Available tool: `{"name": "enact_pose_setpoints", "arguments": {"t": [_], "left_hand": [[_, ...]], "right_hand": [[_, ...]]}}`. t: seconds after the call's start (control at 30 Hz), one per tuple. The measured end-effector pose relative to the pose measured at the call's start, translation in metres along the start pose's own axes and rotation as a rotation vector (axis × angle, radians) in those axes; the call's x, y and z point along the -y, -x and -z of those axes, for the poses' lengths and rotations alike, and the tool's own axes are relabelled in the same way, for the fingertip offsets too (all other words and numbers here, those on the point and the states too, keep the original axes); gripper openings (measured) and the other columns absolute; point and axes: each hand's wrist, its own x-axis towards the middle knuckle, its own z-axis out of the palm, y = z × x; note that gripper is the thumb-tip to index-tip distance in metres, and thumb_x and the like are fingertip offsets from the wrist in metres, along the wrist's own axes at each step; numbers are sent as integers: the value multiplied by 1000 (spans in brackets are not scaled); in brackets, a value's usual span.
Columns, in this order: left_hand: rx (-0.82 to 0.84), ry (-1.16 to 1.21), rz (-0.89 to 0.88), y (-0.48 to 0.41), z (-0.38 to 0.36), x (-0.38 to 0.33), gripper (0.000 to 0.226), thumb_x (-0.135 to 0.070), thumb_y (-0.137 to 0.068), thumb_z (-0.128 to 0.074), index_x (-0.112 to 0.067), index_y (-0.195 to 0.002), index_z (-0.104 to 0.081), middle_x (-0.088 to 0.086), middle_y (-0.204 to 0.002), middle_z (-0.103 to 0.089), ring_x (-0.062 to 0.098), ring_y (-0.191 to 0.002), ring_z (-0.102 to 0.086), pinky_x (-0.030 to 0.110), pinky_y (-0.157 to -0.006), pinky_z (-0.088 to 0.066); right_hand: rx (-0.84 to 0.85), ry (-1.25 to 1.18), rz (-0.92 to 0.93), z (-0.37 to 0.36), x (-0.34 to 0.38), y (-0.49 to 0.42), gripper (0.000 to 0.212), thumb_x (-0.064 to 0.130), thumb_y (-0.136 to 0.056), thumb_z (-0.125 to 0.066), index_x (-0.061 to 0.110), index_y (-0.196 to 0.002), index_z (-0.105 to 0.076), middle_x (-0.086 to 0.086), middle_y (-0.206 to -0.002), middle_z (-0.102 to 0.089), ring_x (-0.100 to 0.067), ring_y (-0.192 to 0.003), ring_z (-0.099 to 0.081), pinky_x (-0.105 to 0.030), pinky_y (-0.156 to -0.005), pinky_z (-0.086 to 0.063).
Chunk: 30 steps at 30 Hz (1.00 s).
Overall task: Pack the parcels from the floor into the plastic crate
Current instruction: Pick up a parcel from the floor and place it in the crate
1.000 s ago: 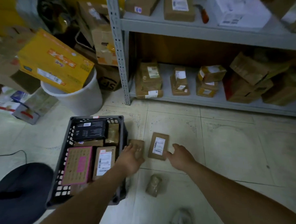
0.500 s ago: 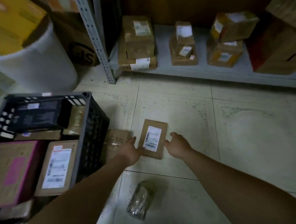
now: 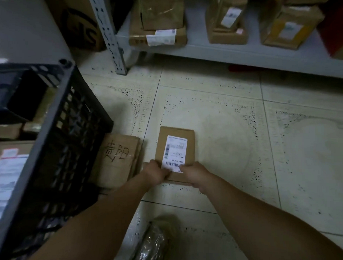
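A flat brown parcel [image 3: 175, 137] with a white label lies on the tiled floor. My left hand [image 3: 155, 172] and my right hand [image 3: 193, 173] both grip its near edge, thumbs on top. To its left a second brown parcel [image 3: 117, 157] with handwritten characters lies against the black plastic crate [image 3: 65, 122]. The crate at the left holds several boxes, among them a labelled box [image 3: 9, 174]. A small wrapped bundle [image 3: 151, 245] lies on the floor between my forearms.
A grey metal shelf [image 3: 232, 53] runs along the back with several cardboard parcels on it; its upright post [image 3: 109, 34] stands near the crate's far corner. A white bucket [image 3: 23, 28] rises behind the crate. Bare tiles stretch to the right.
The view has dropped closer to the floor. Both hands have closed in from the sides of the labelled parcel and taken hold of its near edge.
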Motion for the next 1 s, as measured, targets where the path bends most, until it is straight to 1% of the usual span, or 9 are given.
{"name": "enact_pose_setpoints", "arguments": {"t": [0.2, 0.33, 0.47, 0.57, 0.63, 0.7, 0.8, 0.93, 1.0], "left_hand": [[-99, 191, -20, 26, 14, -22, 49, -22, -91, -57, -19, -136, -37, 6, -124, -53, 25, -107, -56, 39, -92, -51], [-126, 280, -72, 84, 45, -54, 57, -8, -91, -54, -22, -141, -29, 7, -123, -57, 26, -105, -58, 38, -89, -51], [-131, 309, -99, 177, 86, -95, 64, -4, -90, -56, -19, -146, -28, 6, -126, -56, 31, -109, -60, 39, -91, -49], [-98, 369, -164, 256, 124, -129, 54, 3, -90, -54, -17, -138, -39, 3, -123, -58, 20, -101, -58, 28, -88, -48], [-63, 411, -181, 309, 153, -150, 53, 5, -90, -54, -12, -138, -41, 4, -118, -61, 16, -96, -58, 24, -83, -48], [-50, 422, -175, 362, 182, -171, 56, 2, -89, -56, -15, -141, -40, 0, -109, -64, 13, -84, -61, 22, -69, -50], [-54, 433, -177, 433, 219, -195, 59, 4, -88, -57, -15, -141, -40, -1, -103, -65, 8, -73, -61, 15, -57, -50], [-64, 380, -218, 536, 272, -218, 52, 1, -88, -58, -25, -131, -45, -3, -105, -63, 3, -85, -60, 10, -67, -49], [-81, 360, -219, 576, 303, -214, 54, 0, -87, -58, -25, -133, -45, -1, -107, -64, 9, -86, -61, 19, -77, -51]], "right_hand": [[-96, 89, 62, 20, 23, 21, 39, 21, -87, -62, 13, -126, -58, -7, -121, -63, -25, -100, -62, -39, -88, -54], [-174, 0, 95, 37, 60, 76, 47, 16, -82, -66, 14, -124, -44, -4, -118, -59, -22, -96, -58, -31, -73, -50], [-183, -35, 114, 61, 110, 166, 40, 17, -86, -62, 17, -116, -35, -6, -115, -59, -20, -88, -57, -32, -72, -51], [-156, -56, 149, 88, 163, 242, 60, 22, -96, -52, 16, -145, -18, -8, -125, -59, -18, -85, -58, -27, -64, -44], [-142, -89, 157, 109, 202, 296, 72, 27, -98, -51, 19, -153, -5, -8, -137, -53, -24, -104, -59, -26, -74, -42], [-138, -92, 178, 124, 239, 349, 74, 31, -97, -51, 22, -154, -4, -7, -145, -46, -26, -119, -53, -29, -81, -40], [-148, -52, 243, 138, 284, 418, 72, 33, -96, -52, 27, -153, -10, -6, -141, -50, -25, -107, -59, -32, -81, -47], [-125, -10, 332, 138, 335, 514, 66, 29, -97, -52, 28, -151, -15, -2, -132, -58, -25, -105, -61, -34, -83, -48], [-96, -11, 367, 124, 355, 559, 63, 27, -97, -52, 27, -150, -19, -1, -132, -58, -26, -110, -60, -34, -85, -48]]}}
